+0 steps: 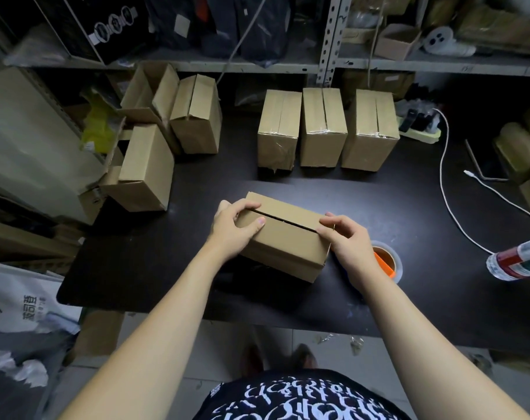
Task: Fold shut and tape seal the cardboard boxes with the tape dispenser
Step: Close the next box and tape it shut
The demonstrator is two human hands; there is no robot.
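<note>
Cardboard box (pixel 283 237) sits near the middle of the dark desk (pixel 424 298), both top flaps folded down, with a narrow dark gap showing along the seam. The left hand (pixel 235 228) grips its left end, fingers curled over the far flap and thumb laid on the near one; the right hand (pixel 348 241) clasps the right end with curled fingers. The tape dispenser (pixel 389 262), with an orange part, lies on the desk just beside the right hand, and three taped boxes (pixel 323 128) stand in a row at the back.
</note>
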